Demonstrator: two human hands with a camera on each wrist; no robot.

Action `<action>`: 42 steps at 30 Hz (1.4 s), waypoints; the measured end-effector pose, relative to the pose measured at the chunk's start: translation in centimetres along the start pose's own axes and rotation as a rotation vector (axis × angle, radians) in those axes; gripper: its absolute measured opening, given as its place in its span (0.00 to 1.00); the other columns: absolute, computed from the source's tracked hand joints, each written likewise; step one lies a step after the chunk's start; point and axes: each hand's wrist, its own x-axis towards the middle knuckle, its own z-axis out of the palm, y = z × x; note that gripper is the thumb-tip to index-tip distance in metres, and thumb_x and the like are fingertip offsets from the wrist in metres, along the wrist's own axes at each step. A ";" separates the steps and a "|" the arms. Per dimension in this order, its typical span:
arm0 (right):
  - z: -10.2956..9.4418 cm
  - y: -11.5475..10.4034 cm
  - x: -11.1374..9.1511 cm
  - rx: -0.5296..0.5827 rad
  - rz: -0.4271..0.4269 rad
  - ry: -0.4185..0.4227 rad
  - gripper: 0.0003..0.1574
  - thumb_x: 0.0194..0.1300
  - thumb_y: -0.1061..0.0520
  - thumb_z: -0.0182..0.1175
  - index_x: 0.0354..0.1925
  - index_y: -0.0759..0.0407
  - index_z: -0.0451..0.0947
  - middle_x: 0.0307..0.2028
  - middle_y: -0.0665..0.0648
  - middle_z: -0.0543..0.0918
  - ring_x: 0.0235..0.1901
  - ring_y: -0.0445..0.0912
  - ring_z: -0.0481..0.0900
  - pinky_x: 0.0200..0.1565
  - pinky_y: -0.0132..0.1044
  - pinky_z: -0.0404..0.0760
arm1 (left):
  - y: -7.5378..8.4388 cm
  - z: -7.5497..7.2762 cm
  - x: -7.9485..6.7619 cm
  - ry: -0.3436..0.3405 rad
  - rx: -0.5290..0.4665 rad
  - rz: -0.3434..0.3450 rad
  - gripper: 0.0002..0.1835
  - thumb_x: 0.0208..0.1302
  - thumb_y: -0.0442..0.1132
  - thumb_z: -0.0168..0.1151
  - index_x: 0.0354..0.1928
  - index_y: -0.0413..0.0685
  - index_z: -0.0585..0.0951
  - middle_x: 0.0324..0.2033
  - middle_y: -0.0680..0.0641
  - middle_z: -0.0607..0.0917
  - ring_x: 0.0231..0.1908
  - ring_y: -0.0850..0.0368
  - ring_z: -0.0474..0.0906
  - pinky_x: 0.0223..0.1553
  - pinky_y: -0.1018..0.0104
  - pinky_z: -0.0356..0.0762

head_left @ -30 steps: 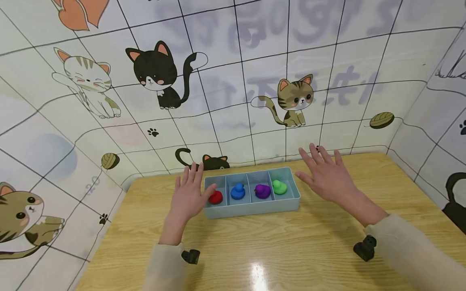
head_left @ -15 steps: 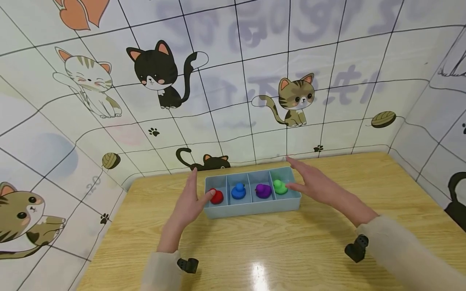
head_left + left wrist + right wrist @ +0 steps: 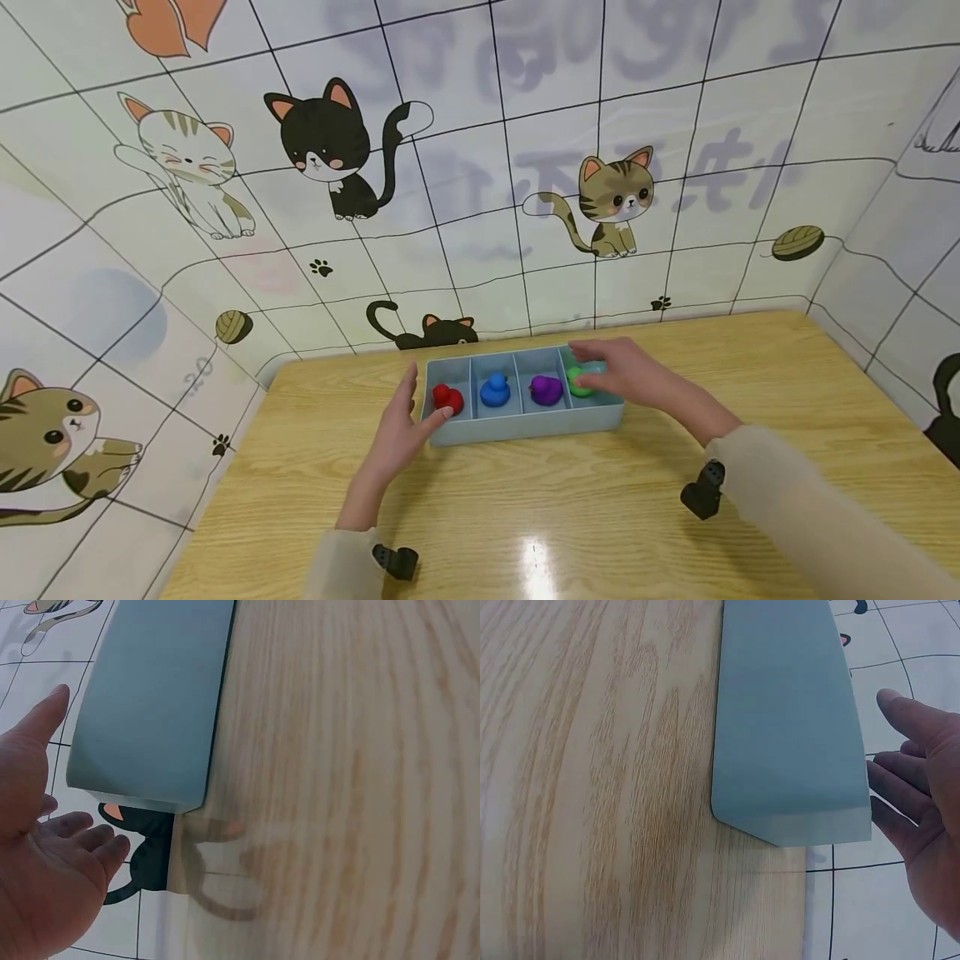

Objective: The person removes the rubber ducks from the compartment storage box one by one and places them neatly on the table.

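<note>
A pale blue divided box sits on the table, its compartments side by side. From left to right they hold a red toy duck, a blue one, a purple one and a green duck. My left hand is by the left end, fingers extended and thumb near the front rim by the red duck. My right hand hovers over the right end, partly covering the green duck. In the right wrist view, the right hand has loosely bent fingers beside the box, holding nothing.
The wooden table runs back to a wall covering printed with cartoon cats, close behind the box. Side walls stand at left and right. Small black devices, such as the right one, are worn at both wrists.
Both hands have turned from palm-down to more edge-on. The right hand has moved left, over the box's right end; the left has shifted slightly down and right. The box and ducks stay put.
</note>
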 end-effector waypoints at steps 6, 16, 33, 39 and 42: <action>0.0 0.0 1.0 -0.043 -0.009 0.046 0.33 0.69 0.55 0.68 0.66 0.72 0.74 0.58 0.69 0.82 0.58 0.63 0.80 0.58 0.61 0.76 | -0.8 0.3 0.4 -0.028 -0.035 0.002 0.51 0.68 0.44 0.71 0.82 0.44 0.48 0.80 0.41 0.54 0.77 0.40 0.51 0.71 0.47 0.59; 0.8 0.9 1.4 -0.048 -0.004 0.036 0.28 0.72 0.63 0.62 0.66 0.74 0.72 0.58 0.70 0.81 0.59 0.64 0.78 0.60 0.60 0.75 | -1.9 0.6 0.7 -0.060 -0.145 0.008 0.46 0.71 0.40 0.67 0.81 0.41 0.51 0.79 0.39 0.54 0.76 0.36 0.51 0.73 0.46 0.54; 2.9 2.0 0.9 -0.074 0.005 0.080 0.30 0.71 0.64 0.63 0.68 0.72 0.71 0.59 0.71 0.80 0.59 0.65 0.78 0.58 0.59 0.77 | -3.1 0.7 1.0 -0.118 -0.212 -0.021 0.44 0.75 0.43 0.63 0.83 0.50 0.49 0.81 0.45 0.49 0.78 0.39 0.45 0.74 0.49 0.52; 3.1 2.0 1.3 -0.146 -0.008 0.052 0.30 0.70 0.65 0.63 0.67 0.75 0.71 0.59 0.72 0.80 0.60 0.67 0.76 0.62 0.62 0.72 | -3.4 0.7 1.2 -0.118 -0.222 -0.002 0.44 0.75 0.42 0.63 0.83 0.49 0.49 0.81 0.45 0.50 0.78 0.42 0.45 0.73 0.50 0.53; 3.0 2.0 1.4 -0.172 -0.009 0.034 0.30 0.70 0.65 0.63 0.66 0.75 0.71 0.60 0.73 0.79 0.61 0.68 0.75 0.63 0.63 0.71 | -3.4 0.6 1.2 -0.121 -0.212 -0.010 0.44 0.75 0.43 0.63 0.83 0.50 0.49 0.81 0.46 0.50 0.79 0.43 0.45 0.74 0.51 0.52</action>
